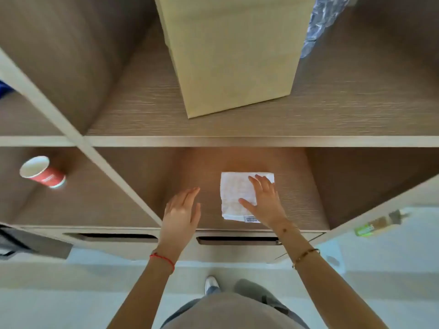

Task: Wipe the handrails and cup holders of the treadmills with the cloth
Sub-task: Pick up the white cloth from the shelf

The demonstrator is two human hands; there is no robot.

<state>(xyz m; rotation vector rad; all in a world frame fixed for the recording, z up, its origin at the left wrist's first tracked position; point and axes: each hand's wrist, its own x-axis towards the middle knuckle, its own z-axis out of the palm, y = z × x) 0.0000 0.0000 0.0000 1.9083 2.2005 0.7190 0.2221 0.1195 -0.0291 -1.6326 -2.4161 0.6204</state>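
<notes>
Nearest the camera, a white shoe shows on the pale floor just in front of the wood-grain shelving unit, whose bottom panel has two dark slot handles. Both forearms reach over that panel into the lower middle compartment: a red string bracelet circles the left wrist and a thin gold bangle the right.

The left hand is held edge-on over the bare shelf board, fingers straight and pressed together, holding nothing; whether it touches the board cannot be told. The right hand lies flat on the folded white cloth with fingers spread and thumb splayed toward the left, covering the cloth's right half (a small printed label shows at its near edge). The cloth sits on the floor of this compartment, right of centre, apart from the left hand.

In the neighbouring left compartment a red paper cup with a white rim stands alone. On the shelf above, a tall tan cardboard box stands, with crinkled clear plastic wrap just beside its right side.
</notes>
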